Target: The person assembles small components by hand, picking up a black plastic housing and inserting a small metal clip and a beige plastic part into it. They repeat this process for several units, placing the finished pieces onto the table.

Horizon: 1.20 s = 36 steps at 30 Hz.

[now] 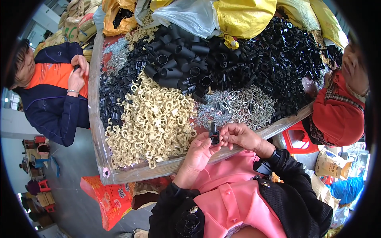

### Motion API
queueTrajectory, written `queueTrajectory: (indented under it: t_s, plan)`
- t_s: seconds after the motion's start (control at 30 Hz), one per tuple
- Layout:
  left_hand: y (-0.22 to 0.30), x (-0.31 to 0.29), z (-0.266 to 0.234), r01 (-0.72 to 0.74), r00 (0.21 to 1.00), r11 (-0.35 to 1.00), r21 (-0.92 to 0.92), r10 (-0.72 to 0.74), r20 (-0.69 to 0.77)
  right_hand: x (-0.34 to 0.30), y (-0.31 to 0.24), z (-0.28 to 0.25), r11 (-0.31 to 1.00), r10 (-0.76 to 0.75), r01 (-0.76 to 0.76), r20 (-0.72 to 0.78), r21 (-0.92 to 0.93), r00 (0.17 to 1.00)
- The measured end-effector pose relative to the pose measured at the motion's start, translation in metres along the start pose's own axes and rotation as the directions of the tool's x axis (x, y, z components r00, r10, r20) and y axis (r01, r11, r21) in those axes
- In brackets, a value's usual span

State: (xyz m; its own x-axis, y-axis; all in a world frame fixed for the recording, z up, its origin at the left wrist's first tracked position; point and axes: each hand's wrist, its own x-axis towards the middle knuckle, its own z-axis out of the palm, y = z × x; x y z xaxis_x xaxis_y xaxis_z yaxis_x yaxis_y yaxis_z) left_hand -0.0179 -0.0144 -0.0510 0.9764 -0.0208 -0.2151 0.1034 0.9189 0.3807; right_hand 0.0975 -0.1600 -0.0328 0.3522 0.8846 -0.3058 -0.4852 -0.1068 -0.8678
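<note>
Over the table's near edge, my left hand (pixel 201 150) is closed round a small black plastic part (pixel 214 135) with a narrow stem pointing up. Close against its right side, my right hand (pixel 240 135) has its thumb and forefinger pinched together; anything between those fingertips is too small to make out. Left of my hands lies a heap of cream plastic clips (pixel 152 123). Just beyond my hands are silvery bent metal hooks (pixel 252 104) and a pile of thin metal springs or pins (pixel 212 113).
Black tubes (pixel 178 59) and small black parts (pixel 278 55) are heaped farther back. A wooden rim (pixel 137 174) edges the table. Yellow sacks (pixel 246 18) lie at the back. One person (pixel 59 83) works at left, another (pixel 339 107) sits at right. A red bag (pixel 109 200) hangs below.
</note>
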Motion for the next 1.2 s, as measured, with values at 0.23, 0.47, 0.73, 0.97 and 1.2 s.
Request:
queueTrajectory:
  t_s: [0.23,0.47,0.73,0.97,1.2]
  plan:
    - [0.001,0.001,-0.003,-0.009,0.997,1.000,0.008,0.010,-0.078,-0.003,0.000,0.003,0.993,-0.082,0.082,0.001,-0.081,0.997]
    - [-0.001,0.001,-0.005,-0.004,0.984,1.000,-0.011,0.002,-0.178,-0.005,-0.007,0.006,0.094,-0.550,0.443,0.325,-0.891,0.770]
    - [0.008,0.002,0.003,0.016,0.985,0.999,0.029,-0.010,-0.175,-0.003,-0.001,-0.001,0.398,-0.538,0.436,0.180,-0.807,0.823]
    - [0.004,0.000,0.007,0.023,0.983,0.995,0.097,-0.005,-0.182,-0.008,-0.006,-0.002,0.986,-0.145,0.138,-0.066,-0.094,0.987]
    - [0.001,0.002,0.006,0.110,0.979,0.985,0.131,-0.085,-0.184,-0.003,-0.003,0.009,0.847,-0.454,0.416,-0.044,-0.331,0.890]
